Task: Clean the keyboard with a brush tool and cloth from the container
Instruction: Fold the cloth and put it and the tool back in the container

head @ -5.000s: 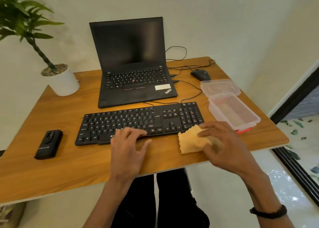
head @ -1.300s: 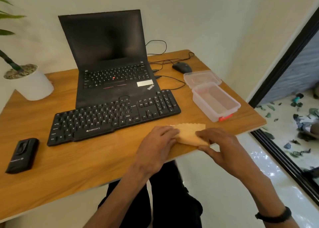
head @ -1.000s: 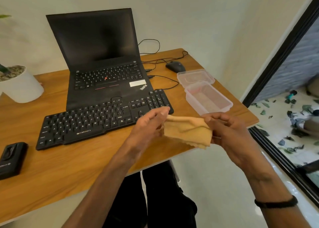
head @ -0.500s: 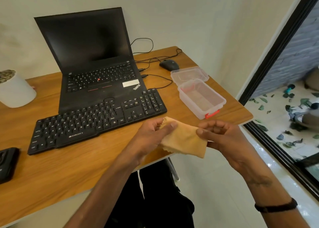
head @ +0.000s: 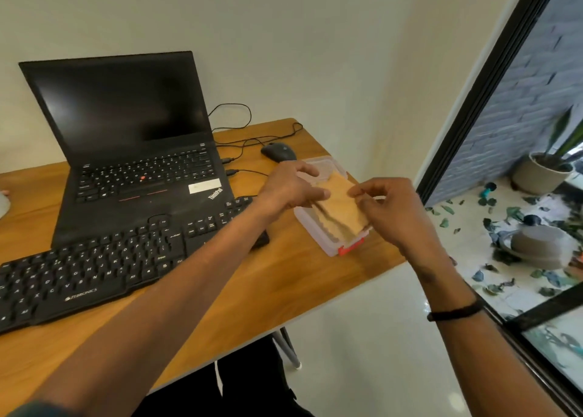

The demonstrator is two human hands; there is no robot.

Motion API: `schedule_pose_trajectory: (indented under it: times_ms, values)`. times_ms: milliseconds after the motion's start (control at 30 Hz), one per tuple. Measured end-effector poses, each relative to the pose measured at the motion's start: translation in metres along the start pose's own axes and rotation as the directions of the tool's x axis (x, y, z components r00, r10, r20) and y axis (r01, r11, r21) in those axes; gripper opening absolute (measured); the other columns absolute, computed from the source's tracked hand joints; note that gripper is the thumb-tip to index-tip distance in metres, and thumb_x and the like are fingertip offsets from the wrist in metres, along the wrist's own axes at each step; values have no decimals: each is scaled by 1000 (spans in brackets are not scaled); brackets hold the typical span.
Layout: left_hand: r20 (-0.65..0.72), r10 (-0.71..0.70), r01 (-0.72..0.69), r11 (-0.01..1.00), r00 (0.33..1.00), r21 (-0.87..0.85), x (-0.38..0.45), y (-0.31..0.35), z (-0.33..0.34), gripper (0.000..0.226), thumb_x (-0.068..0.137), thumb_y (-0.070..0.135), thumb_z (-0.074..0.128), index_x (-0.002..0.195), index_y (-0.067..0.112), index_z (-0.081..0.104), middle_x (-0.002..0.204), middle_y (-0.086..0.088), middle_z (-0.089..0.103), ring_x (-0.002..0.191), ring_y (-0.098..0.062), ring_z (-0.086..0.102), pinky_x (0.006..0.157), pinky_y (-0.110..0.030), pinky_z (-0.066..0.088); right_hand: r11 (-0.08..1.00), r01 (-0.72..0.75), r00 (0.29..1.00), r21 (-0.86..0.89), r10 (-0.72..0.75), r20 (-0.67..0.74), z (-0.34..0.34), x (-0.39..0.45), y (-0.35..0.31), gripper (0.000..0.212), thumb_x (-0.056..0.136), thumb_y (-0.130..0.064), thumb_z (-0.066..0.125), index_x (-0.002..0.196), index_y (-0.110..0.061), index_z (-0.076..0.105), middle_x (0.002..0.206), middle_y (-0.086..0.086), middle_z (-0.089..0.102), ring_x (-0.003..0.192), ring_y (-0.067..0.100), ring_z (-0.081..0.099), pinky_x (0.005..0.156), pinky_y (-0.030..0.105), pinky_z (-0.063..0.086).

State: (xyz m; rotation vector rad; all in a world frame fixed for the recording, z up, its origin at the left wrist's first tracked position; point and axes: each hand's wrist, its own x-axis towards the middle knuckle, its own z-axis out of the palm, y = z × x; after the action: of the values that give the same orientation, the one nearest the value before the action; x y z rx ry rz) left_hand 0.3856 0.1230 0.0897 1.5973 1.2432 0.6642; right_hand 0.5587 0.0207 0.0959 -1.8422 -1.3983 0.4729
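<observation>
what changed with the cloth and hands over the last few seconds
The cloth went from lying at the desk's front edge under the right hand to being lifted, folded and carried by both hands over the open container. The left hand left the keyboard to pinch the cloth. Keyboard, laptop and mouse stayed in place.

Soft daylight from the glass door (head: pixel 517 151) at right; floor glare beside it; cloth (head: pixel 342 206) motion-blurred; edges bowed by wide lens.
</observation>
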Motion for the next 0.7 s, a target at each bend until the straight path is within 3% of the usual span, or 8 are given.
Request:
schedule_pose_trajectory:
  times_ms: [33, 100, 167, 267, 367, 467, 600, 700]
  values:
    - [-43, 54, -48, 992, 998, 119, 7, -2, 4, 48, 75, 18, 93, 116, 19, 68, 113, -3, 67, 88, -12, 70, 66, -26, 58, 998, 3, 1000, -70, -2, 14, 6, 5, -1, 24, 96, -15, 59, 99, -29, 79, 115, -10, 70, 77, 9, 67, 65, 20, 54]
    - [-58, 186, -156, 928, 981, 338, 15, -5, 10, 46, 73, 20, 93, 110, 20, 65, 104, 1, 65, 89, -12, 65, 63, -25, 50, 975, 61, 997, -215, -52, 48, 19, 10, -3, 27, 95, -13, 56, 105, -21, 80, 115, -2, 71, 84, 16, 69, 74, 25, 55]
    - [2, 272, -240, 845, 962, 479, 19, -11, 17, 41, 73, 17, 90, 102, 20, 61, 102, 0, 65, 91, -19, 64, 70, -34, 54, 925, 110, 991, -363, -73, 114, 31, 13, -5, 27, 96, -14, 56, 109, -20, 78, 112, 2, 72, 89, 20, 66, 81, 34, 57]
    - [73, 286, -260, 700, 956, 665, 22, -19, 23, 28, 80, 12, 82, 95, 21, 60, 108, -2, 66, 99, -25, 62, 78, -37, 53, 833, 112, 973, -542, 19, 230, 42, 17, -10, 30, 95, -15, 62, 123, -23, 72, 108, 3, 66, 86, 19, 61, 75, 34, 56]
    - [127, 315, -283, 522, 940, 804, 25, -24, 26, 19, 89, 16, 75, 106, 20, 67, 117, -8, 65, 112, -29, 58, 81, -36, 47, 760, 130, 938, -637, 113, 327, 47, 16, -14, 35, 97, -13, 61, 131, -21, 63, 105, 6, 60, 83, 19, 55, 67, 31, 47]
    - [122, 364, -251, 330, 923, 910, 24, -22, 27, 27, 96, 32, 69, 119, 19, 72, 127, -10, 59, 124, -30, 49, 95, -41, 45, 693, 176, 933, -700, 109, 343, 50, 15, -17, 32, 97, -15, 62, 129, -17, 64, 113, 10, 64, 81, 20, 53, 68, 30, 47]
    - [123, 262, -207, 320, 957, 924, 18, -21, 17, 37, 101, 48, 57, 120, 20, 73, 144, -15, 47, 139, -34, 38, 108, -49, 38, 578, 247, 939, -778, 55, 339, 57, 13, -28, 19, 100, -13, 53, 118, -10, 62, 105, 10, 63, 90, 24, 62, 70, 32, 45]
    - [119, 288, -240, 432, 950, 870, -6, -22, 2, 34, 101, 50, 55, 121, 30, 73, 145, -12, 44, 139, -32, 36, 109, -50, 39, 536, 267, 944, -801, 21, 329, 61, 15, -33, 18, 101, -14, 51, 116, -11, 62, 116, 11, 62, 101, 26, 64, 77, 34, 48]
